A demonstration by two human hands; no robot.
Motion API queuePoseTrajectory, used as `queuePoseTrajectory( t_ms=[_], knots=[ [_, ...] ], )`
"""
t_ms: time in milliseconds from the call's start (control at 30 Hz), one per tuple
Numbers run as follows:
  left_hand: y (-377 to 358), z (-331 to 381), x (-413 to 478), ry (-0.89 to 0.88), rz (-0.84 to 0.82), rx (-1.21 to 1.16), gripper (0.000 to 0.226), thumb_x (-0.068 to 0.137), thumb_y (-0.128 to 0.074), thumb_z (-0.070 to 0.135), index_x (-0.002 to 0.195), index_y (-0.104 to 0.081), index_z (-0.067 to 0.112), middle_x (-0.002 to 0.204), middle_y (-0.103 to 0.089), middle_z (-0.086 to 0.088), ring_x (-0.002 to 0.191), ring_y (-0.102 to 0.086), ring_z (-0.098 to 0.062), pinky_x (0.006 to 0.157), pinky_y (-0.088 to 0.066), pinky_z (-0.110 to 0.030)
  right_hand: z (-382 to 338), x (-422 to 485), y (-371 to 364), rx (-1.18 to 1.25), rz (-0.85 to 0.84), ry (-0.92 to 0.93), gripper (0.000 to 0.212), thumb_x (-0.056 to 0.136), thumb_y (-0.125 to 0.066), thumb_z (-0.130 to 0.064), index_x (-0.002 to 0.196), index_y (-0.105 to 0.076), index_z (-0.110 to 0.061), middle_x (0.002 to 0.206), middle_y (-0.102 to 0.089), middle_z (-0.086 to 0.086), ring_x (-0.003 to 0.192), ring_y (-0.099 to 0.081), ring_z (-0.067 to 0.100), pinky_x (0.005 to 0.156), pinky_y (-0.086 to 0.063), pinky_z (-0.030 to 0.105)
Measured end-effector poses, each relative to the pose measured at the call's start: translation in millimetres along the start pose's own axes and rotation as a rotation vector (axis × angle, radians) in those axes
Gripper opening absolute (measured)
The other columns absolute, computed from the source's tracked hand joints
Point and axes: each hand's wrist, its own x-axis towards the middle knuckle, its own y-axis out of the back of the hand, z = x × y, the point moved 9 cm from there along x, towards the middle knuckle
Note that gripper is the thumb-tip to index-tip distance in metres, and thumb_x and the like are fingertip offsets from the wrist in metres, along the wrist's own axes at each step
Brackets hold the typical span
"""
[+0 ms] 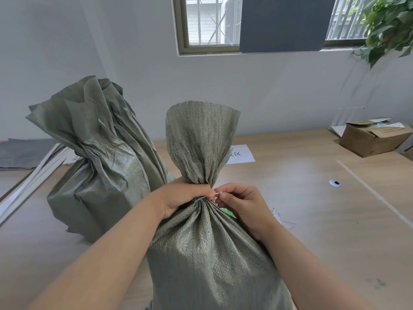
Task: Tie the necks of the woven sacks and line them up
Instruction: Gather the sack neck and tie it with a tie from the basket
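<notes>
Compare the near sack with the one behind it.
The near sack is held at its neck by the left hand, while the right hand pinches a pale tie; the far sack stands untouched. The near sack's top fans neatly; the far sack's is crumpled. Both are green, woven, upright.

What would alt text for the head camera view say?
A person's left hand grips the gathered neck of a green woven sack on a wooden table while the right hand pinches a white tie round it. A second green sack stands behind to the left; a cardboard box sits far right.
</notes>
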Motion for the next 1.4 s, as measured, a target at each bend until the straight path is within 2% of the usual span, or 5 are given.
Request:
queuePoseTrajectory(
  t_ms=[267, 567, 933, 1133, 1400],
  knots=[
    [-0.4, 1.6, 1.9, 0.001, 0.027, 0.004, 0.012, 0.067, -0.067, 0.009, 0.078, -0.068, 0.004, 0.080, -0.066, -0.014, 0.077, -0.064, -0.022, 0.080, -0.052, -0.035, -4.7, 0.4, -0.7, -0.046, -0.003, 0.070, 0.013, 0.086, -0.064, 0.007, 0.093, -0.074, 0.003, 0.082, -0.073, 0.013, 0.073, -0.066, 0.016, 0.072, -0.055, 0.024],
    [1.8, -2.1, 1.6, -0.009, 0.027, -0.019, 0.012, 0.070, -0.070, 0.010, 0.081, -0.069, 0.005, 0.087, -0.067, -0.017, 0.084, -0.066, -0.025, 0.089, -0.053, -0.040, -7.2, -2.0, -0.9, -0.068, 0.018, 0.076, 0.016, 0.087, -0.064, 0.009, 0.092, -0.076, 0.000, 0.085, -0.074, 0.014, 0.077, -0.067, 0.018, 0.074, -0.057, 0.024],
    [0.7, -0.8, -3.4, -0.001, 0.059, 0.012, 0.035, 0.069, -0.071, 0.010, 0.100, -0.069, -0.006, 0.094, -0.069, -0.020, 0.087, -0.068, -0.027, 0.092, -0.054, -0.045, -14.5, -7.8, -1.3, -0.116, 0.043, 0.107, 0.023, 0.086, -0.066, 0.010, 0.088, -0.079, -0.009, 0.079, -0.076, 0.010, 0.073, -0.068, 0.016, 0.071, -0.057, 0.024],
    [-1.0, 1.5, -6.3, -0.033, 0.029, -0.012, 0.015, 0.071, -0.073, 0.012, 0.085, -0.073, 0.008, 0.090, -0.073, -0.013, 0.086, -0.069, -0.023, 0.088, -0.055, -0.038, -19.1, -9.4, 1.9, -0.100, 0.079, 0.117, 0.014, 0.084, -0.068, 0.012, 0.086, -0.076, 0.000, 0.074, -0.074, 0.011, 0.068, -0.068, 0.017, 0.069, -0.059, 0.026],
    [-0.6, -0.9, -5.1, -0.023, 0.030, -0.011, 0.030, 0.063, -0.077, 0.019, 0.090, -0.074, 0.005, 0.092, -0.072, -0.015, 0.089, -0.069, -0.025, 0.092, -0.053, -0.041, -15.7, -11.8, 1.4, -0.059, 0.071, 0.101, 0.013, 0.087, -0.063, 0.012, 0.085, -0.071, 0.002, 0.074, -0.072, 0.009, 0.070, -0.069, 0.015, 0.070, -0.058, 0.024]
  ],
)
